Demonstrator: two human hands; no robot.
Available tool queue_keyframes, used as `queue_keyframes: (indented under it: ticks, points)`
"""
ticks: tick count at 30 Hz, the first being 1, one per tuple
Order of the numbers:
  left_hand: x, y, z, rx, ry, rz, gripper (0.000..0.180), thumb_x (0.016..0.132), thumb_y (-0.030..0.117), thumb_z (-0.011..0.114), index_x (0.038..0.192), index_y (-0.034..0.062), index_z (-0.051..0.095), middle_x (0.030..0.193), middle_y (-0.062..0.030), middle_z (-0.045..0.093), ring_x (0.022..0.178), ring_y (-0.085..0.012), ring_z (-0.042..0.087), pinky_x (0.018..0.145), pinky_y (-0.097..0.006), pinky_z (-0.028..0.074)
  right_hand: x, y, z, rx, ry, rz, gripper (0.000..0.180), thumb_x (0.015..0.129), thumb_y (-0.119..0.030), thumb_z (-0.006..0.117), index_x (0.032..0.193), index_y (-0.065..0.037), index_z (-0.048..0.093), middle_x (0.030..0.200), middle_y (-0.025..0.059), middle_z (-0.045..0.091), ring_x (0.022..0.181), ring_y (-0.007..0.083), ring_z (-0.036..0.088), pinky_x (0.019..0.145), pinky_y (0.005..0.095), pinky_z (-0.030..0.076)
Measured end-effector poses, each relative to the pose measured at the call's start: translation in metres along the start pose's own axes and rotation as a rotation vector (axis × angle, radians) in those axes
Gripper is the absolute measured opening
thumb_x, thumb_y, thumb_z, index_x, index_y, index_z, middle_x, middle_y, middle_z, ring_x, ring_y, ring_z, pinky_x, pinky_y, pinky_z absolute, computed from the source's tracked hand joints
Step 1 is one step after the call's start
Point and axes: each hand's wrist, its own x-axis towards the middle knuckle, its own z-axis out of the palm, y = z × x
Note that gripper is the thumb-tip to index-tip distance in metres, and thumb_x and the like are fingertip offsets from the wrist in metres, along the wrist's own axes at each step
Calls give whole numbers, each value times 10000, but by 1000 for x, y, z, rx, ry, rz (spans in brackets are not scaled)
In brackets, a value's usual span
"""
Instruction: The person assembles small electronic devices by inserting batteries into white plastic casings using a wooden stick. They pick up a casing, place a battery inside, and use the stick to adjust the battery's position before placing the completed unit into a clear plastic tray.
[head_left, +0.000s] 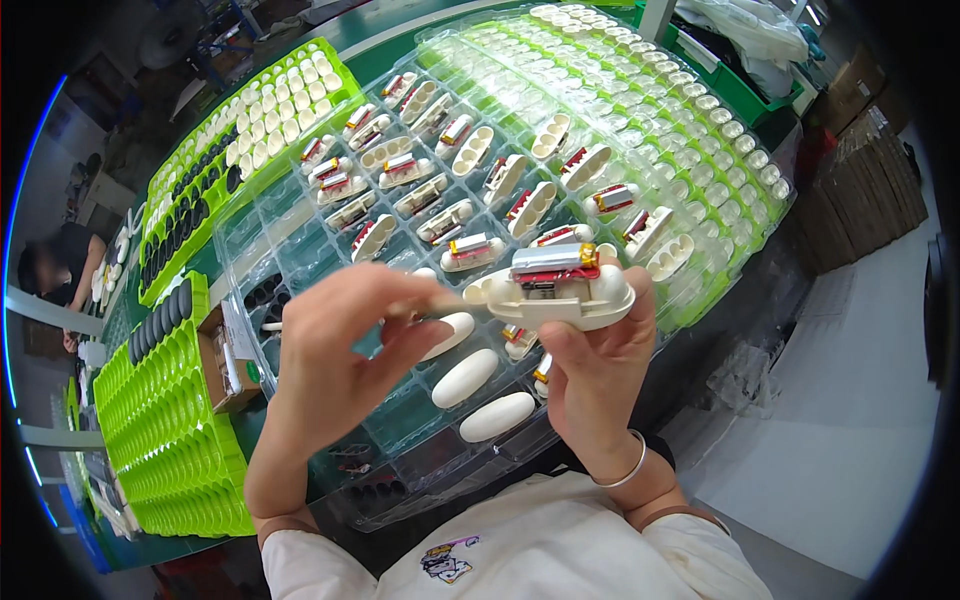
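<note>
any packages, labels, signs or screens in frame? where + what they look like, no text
Small cardboard box: left of the left hand, between the green trays; open, brown, with a round green sticker.
Stacked cartons: far right on the floor; brown, rectangular.
Clear plastic bags: top right, over a green crate; crumpled.
No signs or screens visible.

Green trays point(190, 440) – three; closed white shells point(465, 378) – three.

Packed clear tray point(300, 235) below; green trays point(170, 420) left.
</note>
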Motion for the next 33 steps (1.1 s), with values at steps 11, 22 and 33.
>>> queue_keyframes:
  ticks: [11, 22, 33]
  points:
    - [6, -15, -4, -152, -68, -170, 328, 641, 107, 710, 943, 35, 605, 786, 1, 548, 529, -3, 312, 443, -160, 228, 12, 11, 2, -159, -201, 385, 432, 685, 84, 618, 1072, -2, 445, 1060, 112, 498, 1004, 180, 503, 838, 302, 455]
    - [6, -106, -12, 101, -310, -560, 244, 790, 191, 522, 778, -48, 572, 519, -61, 448, 511, -80, 366, 470, -276, 327, 23, -9, -18, -247, -188, 396, 421, 736, 62, 554, 1123, -4, 401, 1121, 156, 459, 1031, 217, 484, 866, 312, 422]
    - [5, -96, -8, 437, -270, -560, 191, 731, 235, 591, 772, 59, 652, 758, -89, 555, 727, -254, 545, 621, -348, 406, 139, -57, -104, -735, -63, 28, 240, 769, -32, 559, 1002, 8, 519, 975, 83, 560, 891, 158, 554, 790, 254, 440]
